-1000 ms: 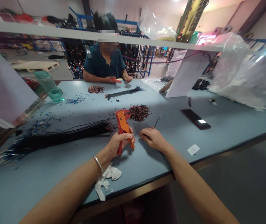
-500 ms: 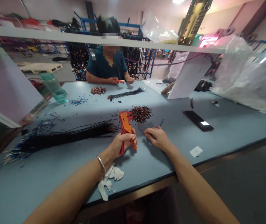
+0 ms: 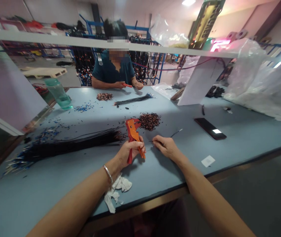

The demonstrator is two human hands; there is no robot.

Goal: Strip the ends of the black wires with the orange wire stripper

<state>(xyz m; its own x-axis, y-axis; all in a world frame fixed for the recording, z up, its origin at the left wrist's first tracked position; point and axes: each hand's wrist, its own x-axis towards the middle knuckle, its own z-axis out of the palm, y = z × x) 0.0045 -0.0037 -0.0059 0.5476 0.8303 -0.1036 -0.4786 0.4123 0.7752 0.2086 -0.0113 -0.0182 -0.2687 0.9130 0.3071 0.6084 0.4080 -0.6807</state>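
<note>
Orange pliers (image 3: 132,130) in left hand (image 3: 128,150), blurry-lettered yellow label (image 3: 207,23) beyond

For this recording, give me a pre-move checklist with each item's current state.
1. Left hand gripping the orange-and-red tool: ok.
2. Right hand holding a thin black wire: ok.
3. Wire apart from the tool's head: ok.
4. Tool's jaws open: cannot tell, too small.
5. Table by the tool's head free of scraps: not ok, a scrap pile lies there.
6. Phone away from both hands: ok.
</note>
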